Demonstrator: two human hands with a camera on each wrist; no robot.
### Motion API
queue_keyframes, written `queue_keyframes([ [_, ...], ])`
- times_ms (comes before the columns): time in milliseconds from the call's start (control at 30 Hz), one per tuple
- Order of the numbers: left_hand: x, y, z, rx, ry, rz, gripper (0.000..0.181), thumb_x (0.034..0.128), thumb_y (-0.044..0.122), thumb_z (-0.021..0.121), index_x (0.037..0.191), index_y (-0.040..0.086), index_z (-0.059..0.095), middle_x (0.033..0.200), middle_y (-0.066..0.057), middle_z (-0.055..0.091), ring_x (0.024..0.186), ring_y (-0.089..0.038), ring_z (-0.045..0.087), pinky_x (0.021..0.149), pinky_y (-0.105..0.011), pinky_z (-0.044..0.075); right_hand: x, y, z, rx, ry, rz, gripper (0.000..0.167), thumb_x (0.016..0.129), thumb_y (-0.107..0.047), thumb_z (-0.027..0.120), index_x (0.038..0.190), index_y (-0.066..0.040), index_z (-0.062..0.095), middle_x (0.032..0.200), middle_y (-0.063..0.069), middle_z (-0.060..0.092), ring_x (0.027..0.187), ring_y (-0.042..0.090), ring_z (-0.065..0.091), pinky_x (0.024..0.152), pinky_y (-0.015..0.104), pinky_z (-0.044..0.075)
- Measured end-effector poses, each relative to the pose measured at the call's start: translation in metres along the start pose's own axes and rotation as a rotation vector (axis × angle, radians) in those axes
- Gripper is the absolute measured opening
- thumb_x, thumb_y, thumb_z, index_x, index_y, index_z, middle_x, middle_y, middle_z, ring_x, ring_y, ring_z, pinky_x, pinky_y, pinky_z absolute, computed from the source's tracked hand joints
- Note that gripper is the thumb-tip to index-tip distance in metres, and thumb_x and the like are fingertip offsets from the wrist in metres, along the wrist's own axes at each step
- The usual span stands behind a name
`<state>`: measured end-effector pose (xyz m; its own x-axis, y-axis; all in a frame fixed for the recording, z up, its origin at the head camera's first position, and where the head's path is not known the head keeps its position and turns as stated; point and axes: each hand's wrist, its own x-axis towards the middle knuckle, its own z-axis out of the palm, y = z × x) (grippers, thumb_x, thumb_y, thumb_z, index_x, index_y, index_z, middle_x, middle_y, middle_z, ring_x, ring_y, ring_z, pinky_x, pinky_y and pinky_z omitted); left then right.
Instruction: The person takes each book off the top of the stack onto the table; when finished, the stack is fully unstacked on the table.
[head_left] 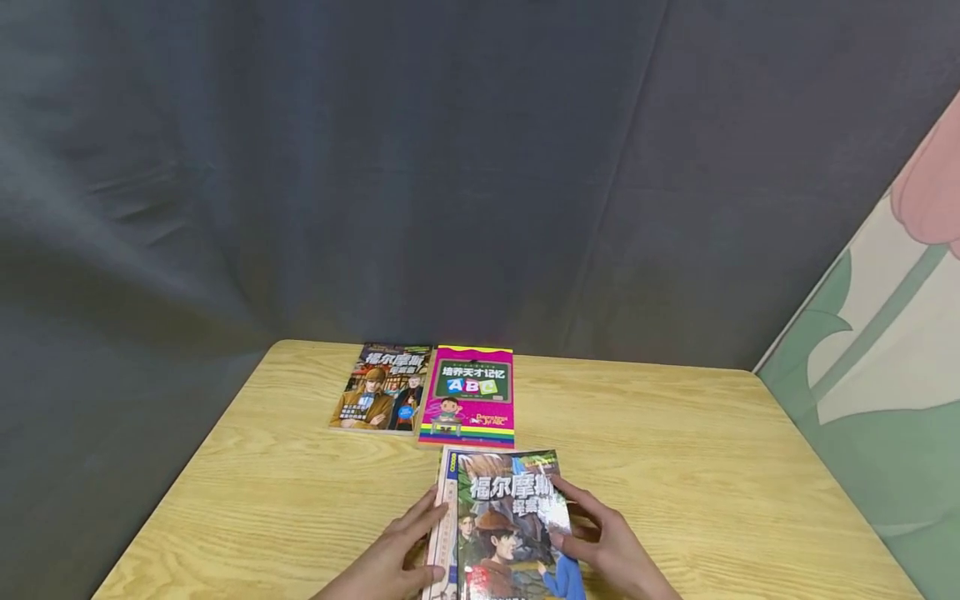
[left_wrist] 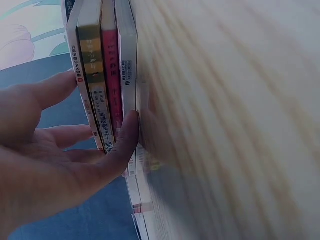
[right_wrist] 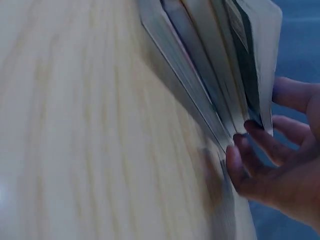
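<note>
A stack of several books lies at the table's front edge, topped by a glossy comic-style book with a figure in a brown cap. My left hand rests along the stack's left side, its fingertips touching the spines in the left wrist view. On the opposite side, my right hand lays its thumb and a finger at the top book's right edge. The right wrist view shows other fingertips against the page edges. The books beneath the top one poke out slightly leftward.
Farther back on the wooden table lie a dark detective book and a pink ABC book, side by side. A dark cloth hangs behind, and a flower-patterned cloth is at the right.
</note>
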<state>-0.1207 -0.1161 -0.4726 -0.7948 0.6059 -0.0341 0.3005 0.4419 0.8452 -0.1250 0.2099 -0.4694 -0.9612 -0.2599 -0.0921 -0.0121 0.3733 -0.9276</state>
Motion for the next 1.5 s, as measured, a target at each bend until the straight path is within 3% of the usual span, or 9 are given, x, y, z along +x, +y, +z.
queue_keyframes([
  [133,0.0,-0.001,0.0,0.003,-0.006,0.003,0.073,0.092,0.032,0.064,0.149,0.0,0.031,0.157,-0.025,0.013,0.132,-0.059,0.021,0.091,-0.077,0.027,-0.001,0.004,-0.007,0.072,-0.07,-0.008,0.074,0.086,-0.019,0.073,0.15,-0.014,0.036,0.145,0.024,0.038,0.085,0.017,0.058,0.067,0.026,0.049],
  [300,0.0,-0.001,0.001,0.002,-0.001,-0.002,0.073,0.0922,0.032,0.064,0.149,0.001,0.031,0.157,-0.024,0.013,0.132,-0.059,0.021,0.092,-0.077,0.027,-0.001,0.007,-0.014,0.149,-0.176,-0.029,0.073,0.092,-0.015,0.065,0.153,-0.012,0.025,0.139,0.024,0.039,0.056,0.006,0.037,0.051,0.024,0.035],
  [400,0.0,0.0,0.001,0.008,0.004,-0.016,0.073,0.0918,0.033,0.064,0.149,0.002,0.031,0.158,-0.022,0.013,0.133,-0.057,0.022,0.093,-0.076,0.027,-0.001,0.007,-0.017,0.147,-0.196,-0.031,0.073,0.094,-0.017,0.063,0.154,-0.015,0.023,0.1,0.011,0.058,0.054,0.006,0.037,0.052,0.023,0.036],
  [533,0.0,0.001,0.002,0.024,0.003,-0.042,0.074,0.0911,0.034,0.064,0.149,0.002,0.031,0.158,-0.02,0.014,0.133,-0.056,0.022,0.095,-0.075,0.027,-0.001,0.004,-0.026,0.207,-0.21,-0.011,0.074,0.094,-0.017,0.063,0.155,-0.019,0.021,0.085,0.0,0.061,0.064,0.007,0.053,0.069,0.022,0.047],
  [633,0.0,0.0,0.003,0.037,0.007,-0.044,0.074,0.0909,0.035,0.064,0.149,0.002,0.031,0.158,-0.02,0.014,0.134,-0.055,0.023,0.095,-0.075,0.027,0.003,0.0,-0.035,0.24,-0.2,-0.002,0.073,0.095,-0.016,0.061,0.155,-0.019,0.02,0.141,0.013,0.047,0.084,0.012,0.063,0.083,0.026,0.049],
  [733,-0.001,0.0,0.002,0.046,0.015,-0.042,0.075,0.0909,0.036,0.064,0.149,0.002,0.031,0.158,-0.019,0.014,0.134,-0.054,0.023,0.096,-0.075,0.026,0.009,-0.003,-0.045,0.233,-0.162,0.004,0.071,0.095,-0.016,0.061,0.155,-0.018,0.021,0.158,0.022,0.013,0.094,0.015,0.065,0.089,0.024,0.047],
  [1133,0.001,0.0,0.002,0.055,0.009,-0.001,0.075,0.0921,0.037,0.062,0.149,0.0,0.03,0.158,-0.021,0.014,0.134,-0.053,0.024,0.096,-0.073,0.029,0.047,-0.017,-0.103,0.112,-0.011,-0.056,0.07,0.096,-0.019,0.061,0.155,-0.016,0.022,0.156,0.028,0.009,0.102,0.014,0.064,0.085,0.027,0.05],
  [1300,0.001,-0.003,0.002,0.049,-0.002,-0.021,0.075,0.0921,0.037,0.062,0.149,0.001,0.03,0.158,-0.022,0.013,0.134,-0.054,0.024,0.095,-0.073,0.029,0.079,-0.023,-0.126,0.003,0.017,-0.06,0.073,0.094,-0.025,0.063,0.154,-0.017,0.023,0.157,0.025,0.013,0.126,0.032,0.046,0.084,0.037,0.051],
  [1500,0.001,-0.002,0.002,0.033,-0.015,-0.005,0.076,0.0916,0.034,0.064,0.149,-0.002,0.029,0.157,-0.025,0.012,0.132,-0.056,0.023,0.093,-0.075,0.028,0.11,-0.026,-0.144,-0.07,-0.008,-0.072,0.073,0.095,-0.025,0.061,0.155,-0.015,0.02,0.157,0.025,0.013,0.135,0.045,0.03,0.087,0.045,0.052],
])
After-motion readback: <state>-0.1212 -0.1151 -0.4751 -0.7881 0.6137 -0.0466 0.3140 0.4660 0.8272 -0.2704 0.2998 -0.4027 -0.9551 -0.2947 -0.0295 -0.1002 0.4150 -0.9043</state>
